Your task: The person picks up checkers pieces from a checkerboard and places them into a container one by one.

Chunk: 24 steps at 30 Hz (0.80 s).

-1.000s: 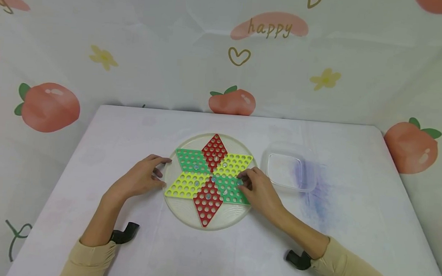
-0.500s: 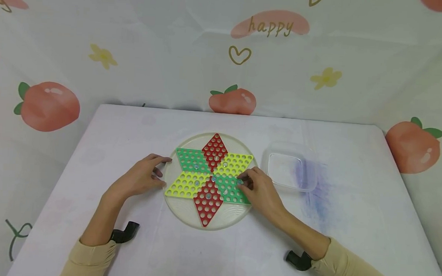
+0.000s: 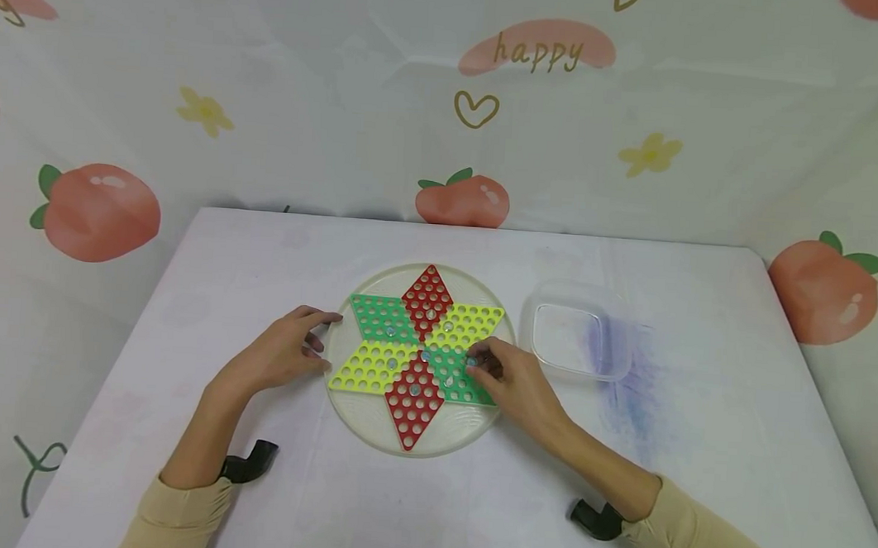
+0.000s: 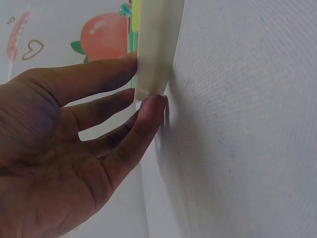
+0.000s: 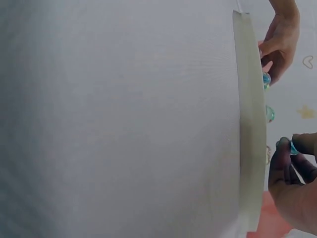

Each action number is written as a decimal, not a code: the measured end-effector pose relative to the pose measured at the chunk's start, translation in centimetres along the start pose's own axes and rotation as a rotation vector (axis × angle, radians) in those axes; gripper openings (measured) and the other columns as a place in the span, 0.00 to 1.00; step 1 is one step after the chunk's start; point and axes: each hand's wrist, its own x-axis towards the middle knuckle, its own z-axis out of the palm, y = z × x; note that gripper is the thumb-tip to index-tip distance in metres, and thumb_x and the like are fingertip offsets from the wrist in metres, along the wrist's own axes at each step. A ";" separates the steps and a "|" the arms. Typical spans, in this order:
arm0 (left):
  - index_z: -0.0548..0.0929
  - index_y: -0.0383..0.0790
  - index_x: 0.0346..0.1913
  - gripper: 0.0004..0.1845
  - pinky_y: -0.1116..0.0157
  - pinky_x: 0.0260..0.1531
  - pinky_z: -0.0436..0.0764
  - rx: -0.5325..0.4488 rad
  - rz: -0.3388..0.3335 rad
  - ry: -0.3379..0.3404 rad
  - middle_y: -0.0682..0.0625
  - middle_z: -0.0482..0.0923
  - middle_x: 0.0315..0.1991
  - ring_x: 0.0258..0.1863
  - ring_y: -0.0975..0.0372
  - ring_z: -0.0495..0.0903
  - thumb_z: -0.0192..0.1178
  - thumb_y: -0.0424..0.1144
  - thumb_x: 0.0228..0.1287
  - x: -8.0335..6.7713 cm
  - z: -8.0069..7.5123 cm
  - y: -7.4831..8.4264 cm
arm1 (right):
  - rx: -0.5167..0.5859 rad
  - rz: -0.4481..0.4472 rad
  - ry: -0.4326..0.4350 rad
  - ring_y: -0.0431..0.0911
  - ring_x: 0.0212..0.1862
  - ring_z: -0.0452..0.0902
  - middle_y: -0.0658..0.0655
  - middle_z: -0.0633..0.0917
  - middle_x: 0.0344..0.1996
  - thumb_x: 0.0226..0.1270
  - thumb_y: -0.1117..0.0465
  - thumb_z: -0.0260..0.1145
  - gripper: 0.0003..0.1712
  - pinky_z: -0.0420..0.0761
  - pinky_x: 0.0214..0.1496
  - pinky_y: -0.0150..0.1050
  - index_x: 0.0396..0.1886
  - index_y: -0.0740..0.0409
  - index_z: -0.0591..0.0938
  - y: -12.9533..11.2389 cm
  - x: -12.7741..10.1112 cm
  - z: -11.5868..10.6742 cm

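The right hand was over the green part of the round game board, and its fingertips pinched a small blue-green glass marble just above the holes on that side. The left hand rested on the white table with loose, straight fingers touching the board's left rim, holding nothing. A few more marbles sat in holes near the middle, and a clear plastic box stood just to the right of the board.
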 end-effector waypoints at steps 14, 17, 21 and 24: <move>0.73 0.34 0.66 0.36 0.59 0.42 0.82 0.007 -0.003 -0.001 0.35 0.69 0.61 0.42 0.55 0.81 0.73 0.27 0.51 0.0 0.0 0.1 | 0.302 0.087 -0.025 0.46 0.39 0.81 0.56 0.84 0.38 0.61 0.67 0.72 0.12 0.81 0.43 0.32 0.43 0.62 0.81 -1.2 0.2 -1.6; 0.73 0.33 0.66 0.36 0.59 0.42 0.82 0.006 -0.008 -0.003 0.35 0.69 0.61 0.42 0.55 0.81 0.73 0.27 0.51 0.0 0.0 0.1 | 0.340 0.092 -0.035 0.47 0.39 0.82 0.57 0.84 0.39 0.62 0.67 0.72 0.12 0.81 0.42 0.33 0.44 0.63 0.80 -1.4 0.2 -2.1; 0.73 0.32 0.66 0.36 0.59 0.43 0.82 0.006 -0.007 -0.011 0.34 0.68 0.61 0.43 0.54 0.81 0.73 0.27 0.52 0.0 -0.1 0.2 | 0.362 0.097 -0.027 0.48 0.39 0.83 0.59 0.84 0.38 0.62 0.68 0.72 0.12 0.82 0.43 0.35 0.44 0.64 0.80 -1.7 0.3 -2.9; 0.73 0.31 0.67 0.36 0.59 0.43 0.82 0.007 -0.001 -0.016 0.33 0.68 0.61 0.43 0.54 0.81 0.73 0.27 0.53 0.0 -0.2 0.3 | 0.351 0.102 -0.008 0.48 0.38 0.83 0.59 0.84 0.38 0.61 0.67 0.72 0.13 0.83 0.43 0.36 0.44 0.64 0.80 -1.8 0.3 -3.6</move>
